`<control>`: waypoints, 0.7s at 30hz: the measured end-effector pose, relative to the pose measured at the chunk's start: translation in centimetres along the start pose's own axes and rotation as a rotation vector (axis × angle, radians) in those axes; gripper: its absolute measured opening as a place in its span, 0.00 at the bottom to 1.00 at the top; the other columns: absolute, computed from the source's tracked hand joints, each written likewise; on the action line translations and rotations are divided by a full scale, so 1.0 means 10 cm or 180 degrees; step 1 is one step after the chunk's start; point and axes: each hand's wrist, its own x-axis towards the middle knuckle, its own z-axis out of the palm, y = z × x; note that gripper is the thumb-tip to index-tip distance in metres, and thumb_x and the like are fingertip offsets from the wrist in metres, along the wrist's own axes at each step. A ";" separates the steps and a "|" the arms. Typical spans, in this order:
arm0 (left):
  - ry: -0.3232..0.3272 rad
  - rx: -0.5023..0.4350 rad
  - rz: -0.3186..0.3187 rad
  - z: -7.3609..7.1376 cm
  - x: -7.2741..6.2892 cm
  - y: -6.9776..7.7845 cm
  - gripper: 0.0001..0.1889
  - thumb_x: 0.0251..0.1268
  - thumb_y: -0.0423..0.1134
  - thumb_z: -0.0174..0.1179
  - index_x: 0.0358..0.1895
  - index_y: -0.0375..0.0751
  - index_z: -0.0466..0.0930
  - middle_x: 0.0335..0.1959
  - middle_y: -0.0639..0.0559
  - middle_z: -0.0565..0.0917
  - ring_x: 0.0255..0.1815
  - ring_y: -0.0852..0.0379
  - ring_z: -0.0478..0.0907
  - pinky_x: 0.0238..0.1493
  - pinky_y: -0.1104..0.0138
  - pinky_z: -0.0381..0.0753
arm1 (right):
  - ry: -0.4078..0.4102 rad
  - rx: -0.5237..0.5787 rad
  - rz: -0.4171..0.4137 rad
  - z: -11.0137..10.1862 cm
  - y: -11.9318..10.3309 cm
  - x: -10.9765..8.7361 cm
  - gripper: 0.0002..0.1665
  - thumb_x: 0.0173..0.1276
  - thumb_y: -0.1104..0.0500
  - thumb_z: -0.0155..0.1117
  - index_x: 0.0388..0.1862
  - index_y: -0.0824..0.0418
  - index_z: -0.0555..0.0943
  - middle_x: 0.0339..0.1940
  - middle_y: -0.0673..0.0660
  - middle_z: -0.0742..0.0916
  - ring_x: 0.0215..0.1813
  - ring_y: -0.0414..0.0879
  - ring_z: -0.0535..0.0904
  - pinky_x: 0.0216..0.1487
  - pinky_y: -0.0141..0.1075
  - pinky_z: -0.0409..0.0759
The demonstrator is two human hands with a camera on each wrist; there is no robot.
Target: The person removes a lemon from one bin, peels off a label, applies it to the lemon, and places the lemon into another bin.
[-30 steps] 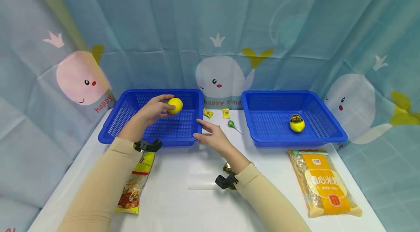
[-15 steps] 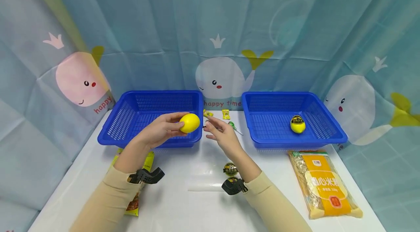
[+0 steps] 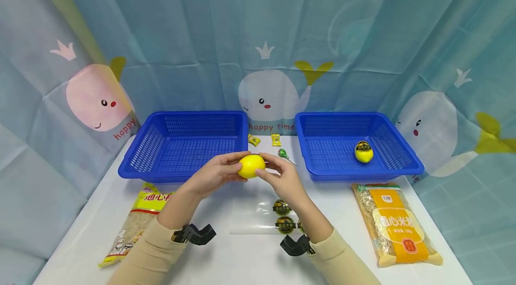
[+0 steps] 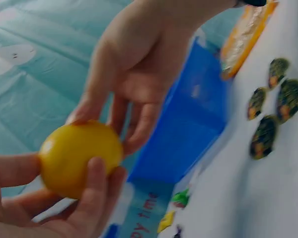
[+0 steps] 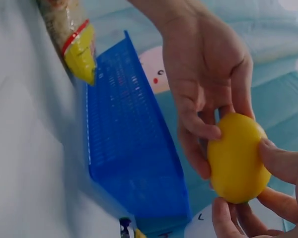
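Above the middle of the table, both hands are on a plain yellow lemon (image 3: 251,166). My left hand (image 3: 212,175) grips its left end between thumb and fingers. The right hand (image 3: 287,183) pinches the other end, thumb in front and fingers behind. A thin dark edge shows at the lemon's top beneath the right fingers; what it is cannot be made out. In the left wrist view the left fingers wrap the lemon (image 4: 72,161). Below the hands lies a clear sheet (image 3: 250,222) with round black-and-gold stickers (image 3: 285,225).
A blue basket (image 3: 183,174) stands back left. Another blue basket (image 3: 364,173), back right, holds a stickered lemon (image 3: 364,154). Between them lie yellow candies (image 3: 276,140) and a green lollipop (image 3: 282,153). Food packets lie left (image 3: 137,222) and right (image 3: 399,226).
My left hand has brought the lemon from over the left basket rightward and towards me. The right hand, apart from it before, has come to meet it and now holds its right end.
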 end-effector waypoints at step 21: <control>0.1152 0.1584 0.0405 0.72 0.27 -0.68 0.28 0.73 0.45 0.61 0.73 0.42 0.69 0.59 0.41 0.82 0.46 0.52 0.84 0.45 0.66 0.86 | 0.0516 -0.0356 0.0247 -0.32 0.46 -0.27 0.33 0.61 0.55 0.78 0.64 0.61 0.80 0.62 0.58 0.83 0.61 0.56 0.80 0.56 0.35 0.84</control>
